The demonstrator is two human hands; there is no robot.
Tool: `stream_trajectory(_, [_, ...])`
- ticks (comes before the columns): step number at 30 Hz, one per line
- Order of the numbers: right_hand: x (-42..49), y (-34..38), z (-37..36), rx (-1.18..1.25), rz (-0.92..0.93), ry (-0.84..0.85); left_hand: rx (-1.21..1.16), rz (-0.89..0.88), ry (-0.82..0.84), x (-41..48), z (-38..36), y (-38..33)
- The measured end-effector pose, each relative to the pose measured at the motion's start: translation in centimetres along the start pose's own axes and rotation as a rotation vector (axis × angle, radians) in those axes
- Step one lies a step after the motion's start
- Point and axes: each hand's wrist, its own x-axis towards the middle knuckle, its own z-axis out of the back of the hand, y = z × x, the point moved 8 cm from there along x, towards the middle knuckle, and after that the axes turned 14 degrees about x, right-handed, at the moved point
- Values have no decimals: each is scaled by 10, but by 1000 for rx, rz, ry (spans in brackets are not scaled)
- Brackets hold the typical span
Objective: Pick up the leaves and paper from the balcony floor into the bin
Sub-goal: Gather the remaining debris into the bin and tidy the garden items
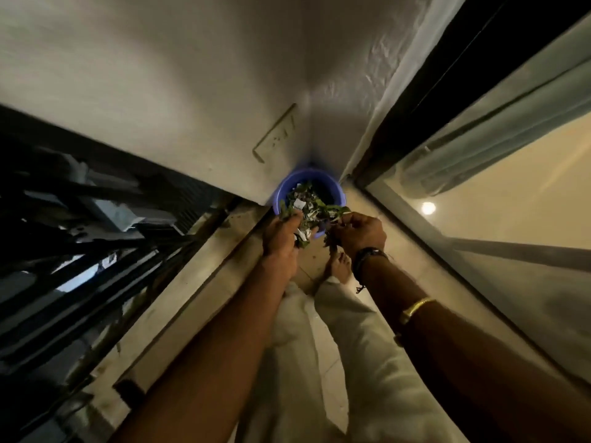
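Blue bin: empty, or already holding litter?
Holding litter: leaves and paper scraps show inside the blue bin; left hand and right hand grip more above its near edge. How full: cannot tell.

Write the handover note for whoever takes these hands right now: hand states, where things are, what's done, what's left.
Left hand: grips a bunch of green leaves and white paper scraps over the bin.
Right hand: pinches a second leafy bunch at the bin's near edge.
Round blue plastic bin: stands in the wall corner beside the glass door; litter shows within its rim.
Done: both handfuls carried to the bin.
Left: drop both handfuls in, then check the floor, mostly out of view here.
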Motion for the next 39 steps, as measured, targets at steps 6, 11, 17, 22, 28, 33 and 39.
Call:
stream_trajectory(6, [95, -45, -48, -19, -131, -79, 271, 91, 35, 113, -22, 8])
stream_trajectory(11, [159, -71, -95, -53, -148, -31, 435, 124, 130, 205, -26, 14])
stream_trajectory(17, [150, -84, -88, 112, -161, -173, 600, 155, 156, 182, -18, -9])
stream_trajectory(22, [57, -91, -48, 590, -190, -376, 664, 142, 284, 81, -29, -28])
stream_trajectory(28, [-94, -68, 19, 936, -90, -641, 918, 22, 416, -47, -54, -41])
stream_trajectory(33, [-198, -87, 65, 1131, -33, -843, 1186, -77, 625, -148, -71, -16])
stream_trajectory(39, [-307, -127, 102, 1297, 71, -1051, 1425, -144, 940, -252, -64, 49])
